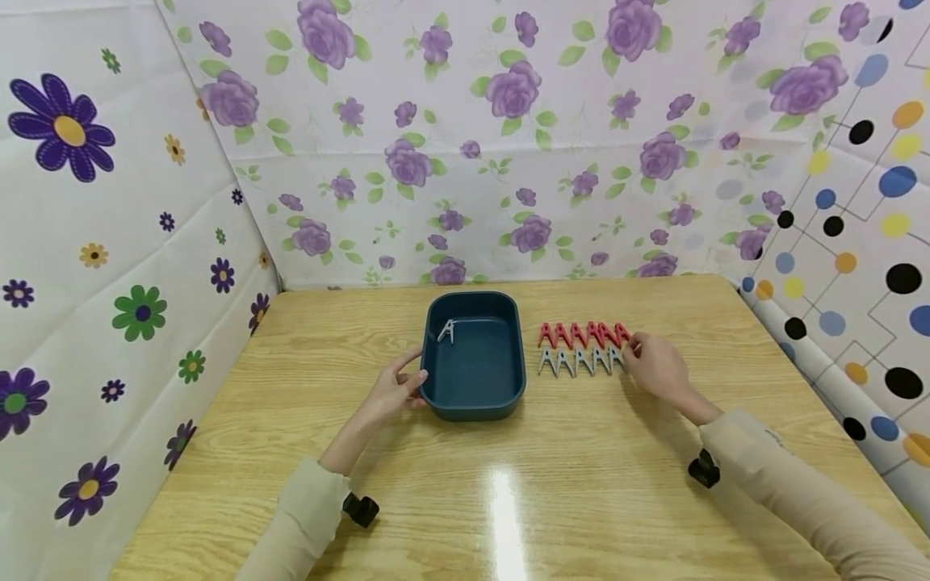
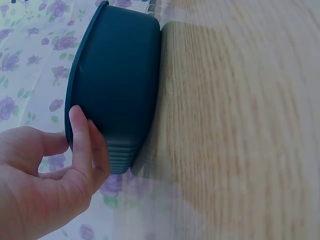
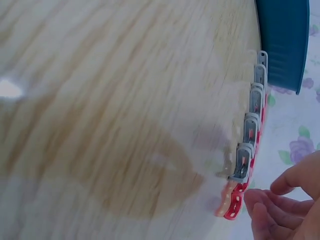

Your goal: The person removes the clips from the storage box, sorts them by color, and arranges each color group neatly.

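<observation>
A dark teal plastic basin (image 1: 472, 413) sits on the table, and my left hand (image 1: 392, 393) grips its left rim between thumb and fingers. In the left wrist view those fingers (image 2: 82, 145) lie along the basin's outer wall. One pale grey clothespin (image 1: 446, 331) rests inside, near the left wall. To the right stand a row of several red clothespins (image 1: 577, 334) and, nearer me, a row of several grey clothespins (image 1: 580, 361). My right hand (image 1: 659, 369) is at the right end of the rows, loosely bent fingertips right beside the end red clothespin (image 3: 234, 201), nothing between them.
The wooden table (image 1: 349, 323) runs back to a flowered cloth wall (image 1: 465, 194). Patterned cloth also hangs at the left and right sides. Black wrist cameras (image 1: 361, 510) sit under both sleeves, close over the table.
</observation>
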{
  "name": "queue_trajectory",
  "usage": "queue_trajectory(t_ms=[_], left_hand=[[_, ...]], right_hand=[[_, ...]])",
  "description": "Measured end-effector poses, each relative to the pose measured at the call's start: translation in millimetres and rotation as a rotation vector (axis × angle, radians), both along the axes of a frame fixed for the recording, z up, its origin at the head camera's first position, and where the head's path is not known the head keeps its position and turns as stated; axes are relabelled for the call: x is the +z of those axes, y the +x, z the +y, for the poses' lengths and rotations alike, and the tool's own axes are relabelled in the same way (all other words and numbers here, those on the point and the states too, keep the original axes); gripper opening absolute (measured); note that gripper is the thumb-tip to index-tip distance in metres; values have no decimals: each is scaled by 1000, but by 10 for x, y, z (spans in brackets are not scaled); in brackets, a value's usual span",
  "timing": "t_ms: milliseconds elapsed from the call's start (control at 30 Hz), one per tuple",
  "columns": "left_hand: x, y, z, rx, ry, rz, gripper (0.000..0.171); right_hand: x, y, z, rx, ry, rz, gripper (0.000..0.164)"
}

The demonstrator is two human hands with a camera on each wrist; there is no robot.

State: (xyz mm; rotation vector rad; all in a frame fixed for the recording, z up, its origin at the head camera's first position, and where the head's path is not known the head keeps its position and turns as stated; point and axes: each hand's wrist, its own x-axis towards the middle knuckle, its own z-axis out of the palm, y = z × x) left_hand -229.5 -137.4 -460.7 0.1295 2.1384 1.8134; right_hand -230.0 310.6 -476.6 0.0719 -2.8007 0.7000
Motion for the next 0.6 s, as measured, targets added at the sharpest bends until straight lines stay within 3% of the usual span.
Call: queue_trajectory(t_ms=[267,600], left_hand=[[1,-8,-10,-1,-31,-16,51],[16,-18,-8,-2,-31,-23,52]], right_hand=[[31,-87,-107,22,-14,119,14],[53,-160,-299,98,-54,178,15]])
